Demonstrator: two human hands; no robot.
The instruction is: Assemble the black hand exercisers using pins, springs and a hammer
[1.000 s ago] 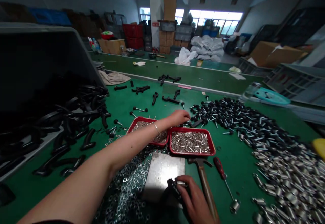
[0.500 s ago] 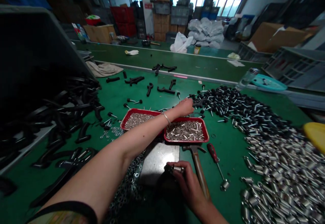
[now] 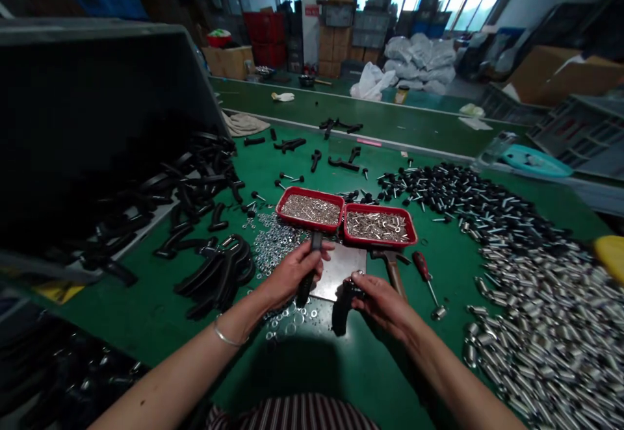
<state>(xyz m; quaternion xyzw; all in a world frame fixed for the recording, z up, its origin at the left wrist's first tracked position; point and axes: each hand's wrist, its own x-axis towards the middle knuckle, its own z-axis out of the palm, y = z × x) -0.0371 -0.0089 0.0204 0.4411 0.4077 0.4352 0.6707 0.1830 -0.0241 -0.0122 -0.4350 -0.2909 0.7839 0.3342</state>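
Note:
My left hand [image 3: 287, 277] is closed round a black plastic handle piece [image 3: 306, 287], held upright over the left edge of a flat metal plate [image 3: 336, 267]. Just right of it, my right hand [image 3: 383, 297] pinches a second, curved black plastic piece [image 3: 341, 313] by its upper end; the fingers partly hide that end. Beyond the plate stand two red trays, the left tray [image 3: 279, 206] with tiny metal parts and the right tray [image 3: 414, 232] with small metal pins. Loose metal washers [image 3: 275, 241] are strewn left of the plate.
A hammer [image 3: 396, 277] and a red-handled screwdriver [image 3: 422, 266] lie right of the plate. Metal springs [image 3: 541, 345] and black-headed bolts [image 3: 453, 189] are heaped at the right. A tipped grey crate [image 3: 190, 53] at the left spills black curved pieces [image 3: 182, 202].
My left hand has come back from beyond the trays and now holds a black handle piece near the plate. My right hand stays by the plate with its piece. The view has turned left.

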